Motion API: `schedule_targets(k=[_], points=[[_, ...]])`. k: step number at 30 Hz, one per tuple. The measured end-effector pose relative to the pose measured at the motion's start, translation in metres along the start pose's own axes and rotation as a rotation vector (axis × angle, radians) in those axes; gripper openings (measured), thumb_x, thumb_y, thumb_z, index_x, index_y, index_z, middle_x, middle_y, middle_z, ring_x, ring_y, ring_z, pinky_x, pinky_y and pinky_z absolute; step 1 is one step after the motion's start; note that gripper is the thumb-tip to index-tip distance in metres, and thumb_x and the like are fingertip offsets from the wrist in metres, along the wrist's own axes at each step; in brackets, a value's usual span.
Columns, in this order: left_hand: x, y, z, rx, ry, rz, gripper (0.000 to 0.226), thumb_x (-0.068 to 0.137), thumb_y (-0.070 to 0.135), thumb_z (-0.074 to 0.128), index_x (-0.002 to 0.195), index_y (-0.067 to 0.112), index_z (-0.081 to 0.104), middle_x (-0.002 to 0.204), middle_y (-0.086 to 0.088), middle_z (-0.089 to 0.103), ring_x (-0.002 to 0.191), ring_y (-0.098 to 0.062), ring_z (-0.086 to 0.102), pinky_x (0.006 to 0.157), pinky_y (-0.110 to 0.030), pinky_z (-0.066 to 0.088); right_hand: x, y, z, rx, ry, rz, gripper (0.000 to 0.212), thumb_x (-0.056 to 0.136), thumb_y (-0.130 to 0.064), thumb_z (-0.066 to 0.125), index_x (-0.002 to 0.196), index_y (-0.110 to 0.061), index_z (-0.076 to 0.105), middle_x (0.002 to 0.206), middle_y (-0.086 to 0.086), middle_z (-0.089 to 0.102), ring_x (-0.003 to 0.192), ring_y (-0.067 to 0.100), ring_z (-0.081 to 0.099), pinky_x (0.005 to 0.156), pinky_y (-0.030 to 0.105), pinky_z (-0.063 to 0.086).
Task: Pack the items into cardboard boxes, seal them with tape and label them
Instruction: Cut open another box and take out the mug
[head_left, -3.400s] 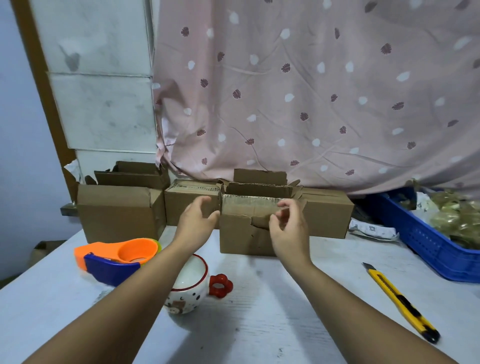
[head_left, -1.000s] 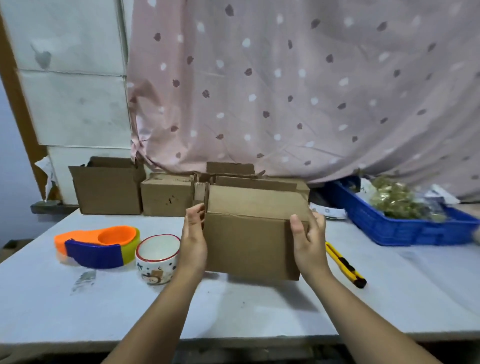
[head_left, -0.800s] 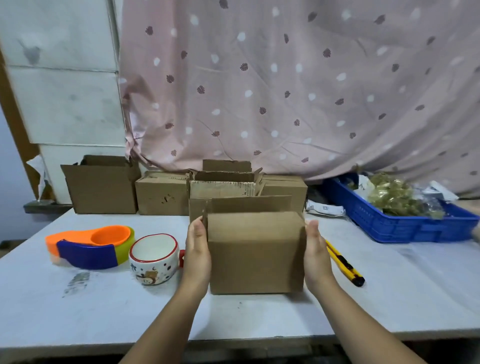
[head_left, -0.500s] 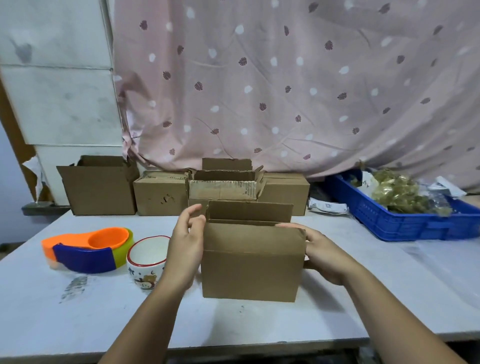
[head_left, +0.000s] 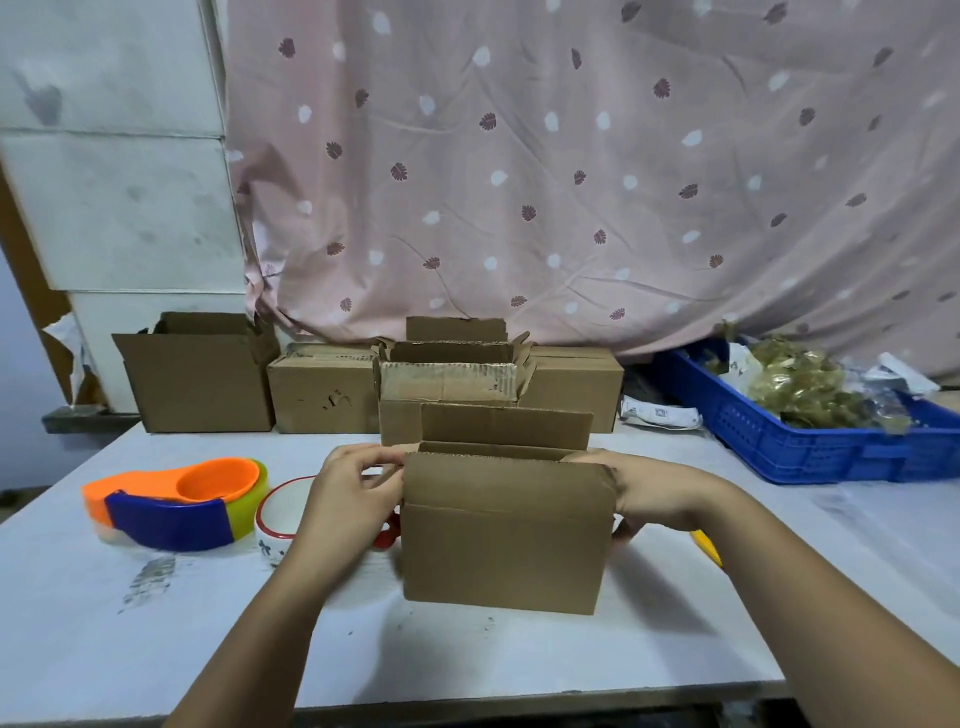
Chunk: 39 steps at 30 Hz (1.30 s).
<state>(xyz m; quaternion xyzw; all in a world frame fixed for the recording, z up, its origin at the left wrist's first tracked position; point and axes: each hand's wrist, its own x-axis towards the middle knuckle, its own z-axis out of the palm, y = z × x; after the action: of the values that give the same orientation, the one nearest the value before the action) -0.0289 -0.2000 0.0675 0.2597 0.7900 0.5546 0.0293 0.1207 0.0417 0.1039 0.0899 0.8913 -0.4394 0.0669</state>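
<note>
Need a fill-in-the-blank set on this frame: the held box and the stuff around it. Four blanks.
The cardboard box, gripped by the left hand and right hand, has its top ____.
The mug beside the left hand has a ____ rim.
The tape dispenser lies ____ of the mug.
The crate holding bagged items is ____.
Missing words: open; red; left; blue.
</note>
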Motion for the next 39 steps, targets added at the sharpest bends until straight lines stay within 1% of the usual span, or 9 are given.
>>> schedule_targets(k=[5, 11, 15, 19, 24, 27, 32, 35, 39], points=[[-0.001, 0.000, -0.006, 0.364, -0.081, 0.122, 0.035, 0.093, 0.026, 0.056, 0.126, 0.040, 0.057, 0.137, 0.010, 0.051, 0.133, -0.019, 0.038, 0.107, -0.037, 0.033, -0.001, 0.005, 0.004, 0.114, 0.047, -0.044, 0.014, 0.090, -0.012, 0.059, 0.082, -0.023, 0.058, 0.124, -0.005, 0.045, 0.075, -0.004, 0.054, 0.062, 0.024, 0.049], [-0.002, 0.015, -0.015, 0.464, -0.369, 0.105, 0.083, 0.064, 0.065, 0.051, 0.141, 0.034, 0.039, 0.151, 0.008, 0.035, 0.134, -0.017, 0.037, 0.110, -0.032, 0.028, -0.005, 0.007, -0.002, 0.205, 0.025, -0.028, 0.038, 0.081, -0.018, 0.075, 0.098, -0.015, 0.042, 0.115, -0.002, 0.047, 0.065, 0.005, 0.056, 0.056, 0.026, 0.047], [-0.001, 0.006, -0.008, 0.600, -0.456, 0.217, 0.074, 0.047, 0.094, 0.039, 0.102, 0.050, 0.061, 0.153, 0.019, 0.020, 0.133, -0.006, 0.033, 0.093, -0.018, 0.037, -0.001, 0.012, 0.003, 0.307, 0.197, -0.091, 0.024, 0.092, -0.017, 0.061, 0.101, -0.015, 0.038, 0.092, -0.006, 0.045, 0.069, 0.008, 0.052, 0.057, 0.029, 0.050], [-0.004, 0.006, 0.004, 0.612, -0.403, 0.312, 0.021, 0.081, 0.055, 0.060, 0.076, 0.035, 0.061, 0.143, 0.021, 0.038, 0.111, 0.001, 0.044, 0.079, -0.017, 0.038, 0.003, 0.029, 0.015, 0.597, 0.420, -0.094, 0.002, 0.097, -0.025, 0.052, 0.095, -0.025, 0.053, 0.088, 0.009, 0.046, 0.072, 0.020, 0.048, 0.057, 0.033, 0.050], [-0.001, -0.002, 0.006, 0.585, -0.384, 0.341, 0.038, 0.074, 0.077, 0.043, 0.071, 0.041, 0.056, 0.147, 0.019, 0.034, 0.145, -0.012, 0.014, 0.108, -0.028, 0.024, 0.000, 0.044, 0.034, 0.857, 0.564, -0.067, 0.014, 0.094, -0.019, 0.056, 0.104, -0.014, 0.064, 0.094, 0.010, 0.061, 0.073, 0.018, 0.061, 0.050, 0.026, 0.049], [-0.001, 0.003, 0.007, 0.629, -0.411, 0.325, 0.066, 0.058, 0.093, 0.025, 0.066, 0.038, 0.059, 0.151, 0.019, 0.024, 0.145, -0.009, 0.003, 0.111, -0.027, 0.017, 0.002, 0.050, 0.045, 0.753, 0.600, -0.033, 0.024, 0.087, -0.036, 0.061, 0.087, -0.012, 0.063, 0.092, 0.008, 0.063, 0.072, 0.011, 0.062, 0.066, 0.029, 0.048], [0.001, 0.025, 0.015, 0.746, -0.426, 0.328, 0.066, 0.078, 0.081, 0.027, 0.074, 0.032, 0.071, 0.154, 0.016, 0.021, 0.139, -0.006, 0.006, 0.113, -0.032, 0.016, 0.002, 0.038, 0.038, 0.480, 0.757, -0.052, 0.047, 0.094, -0.026, 0.059, 0.135, -0.042, 0.042, 0.140, -0.015, 0.036, 0.124, 0.011, 0.042, 0.097, 0.032, 0.036], [0.006, 0.033, 0.022, 0.733, -0.365, 0.336, 0.050, 0.090, 0.061, 0.036, 0.093, 0.028, 0.074, 0.153, 0.013, 0.025, 0.137, -0.007, 0.010, 0.111, -0.034, 0.018, 0.002, 0.026, 0.032, 0.188, 0.668, -0.075, 0.038, 0.099, -0.008, 0.045, 0.120, -0.036, 0.061, 0.145, -0.013, 0.038, 0.136, 0.003, 0.029, 0.098, 0.016, 0.023], [0.012, 0.044, 0.032, 0.827, -0.497, 0.396, 0.052, 0.077, 0.072, 0.048, 0.122, 0.046, 0.053, 0.159, 0.011, -0.007, 0.143, -0.017, -0.022, 0.119, -0.043, -0.002, 0.001, 0.015, 0.039, 0.037, 0.634, 0.009, 0.013, 0.090, -0.031, 0.061, 0.099, -0.031, 0.071, 0.120, -0.017, 0.060, 0.120, 0.002, 0.050, 0.085, 0.020, 0.036]])
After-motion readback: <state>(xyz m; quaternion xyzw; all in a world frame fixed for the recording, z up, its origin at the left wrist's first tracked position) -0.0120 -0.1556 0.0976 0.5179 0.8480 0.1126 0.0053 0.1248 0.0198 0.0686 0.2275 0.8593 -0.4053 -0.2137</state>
